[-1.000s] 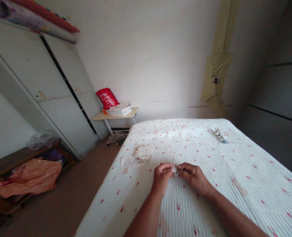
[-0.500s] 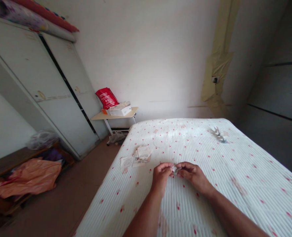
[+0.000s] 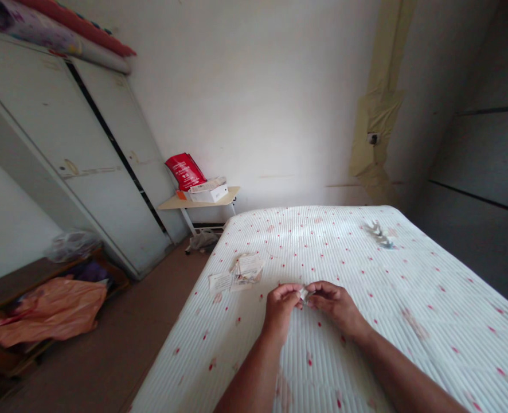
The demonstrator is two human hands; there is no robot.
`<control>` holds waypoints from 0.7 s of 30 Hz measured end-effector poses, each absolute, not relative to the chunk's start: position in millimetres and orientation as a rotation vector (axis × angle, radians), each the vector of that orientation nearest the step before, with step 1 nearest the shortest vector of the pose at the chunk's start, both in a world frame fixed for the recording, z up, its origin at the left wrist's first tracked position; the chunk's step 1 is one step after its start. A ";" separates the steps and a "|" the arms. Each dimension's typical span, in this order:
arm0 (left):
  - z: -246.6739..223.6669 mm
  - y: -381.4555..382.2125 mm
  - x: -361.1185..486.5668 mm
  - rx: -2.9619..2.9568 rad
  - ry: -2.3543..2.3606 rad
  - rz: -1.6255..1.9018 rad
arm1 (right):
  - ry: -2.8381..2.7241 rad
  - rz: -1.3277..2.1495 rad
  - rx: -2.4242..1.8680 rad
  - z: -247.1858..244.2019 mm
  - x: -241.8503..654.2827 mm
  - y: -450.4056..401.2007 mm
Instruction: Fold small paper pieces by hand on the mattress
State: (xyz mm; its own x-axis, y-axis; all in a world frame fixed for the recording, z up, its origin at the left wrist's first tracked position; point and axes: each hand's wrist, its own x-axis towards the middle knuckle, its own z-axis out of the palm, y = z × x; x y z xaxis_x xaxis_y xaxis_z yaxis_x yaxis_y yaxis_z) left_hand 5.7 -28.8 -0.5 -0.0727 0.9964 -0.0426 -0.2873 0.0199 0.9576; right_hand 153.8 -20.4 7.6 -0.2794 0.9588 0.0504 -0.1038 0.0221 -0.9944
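Between my two hands is a small piece of pale paper, pinched from both sides above the bed. My left hand grips its left side with closed fingers, and my right hand grips its right side the same way. Its exact shape is partly hidden by the fingertips. Beyond my left hand, several printed paper pieces lie loosely overlapped on the striped, red-dotted cover. A twisted grey-white strip rests near the far right of the bed.
A small table behind the bed's far left corner bears a red bag and a white box. A wardrobe stands left. Orange plastic lies on a low wooden piece at the lower left.
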 end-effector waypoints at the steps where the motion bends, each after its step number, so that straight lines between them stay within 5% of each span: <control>1: -1.0 -28.5 5.8 0.923 1.056 1.369 | -1.340 1.440 -0.955 8.6 153.7 -20.7; 21: 5.2 -32.3 7.8 0.646 0.807 1.367 | -1.213 1.474 -0.909 20.9 152.1 -25.5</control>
State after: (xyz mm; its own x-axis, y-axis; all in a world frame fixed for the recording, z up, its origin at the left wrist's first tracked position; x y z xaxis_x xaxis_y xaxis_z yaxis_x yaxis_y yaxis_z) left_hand 7.8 -32.3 5.2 0.0194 0.9922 -0.1227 -0.5867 0.1107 0.8022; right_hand 152.1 -25.5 20.9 -0.2370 0.9708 0.0361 -0.2222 -0.0180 -0.9748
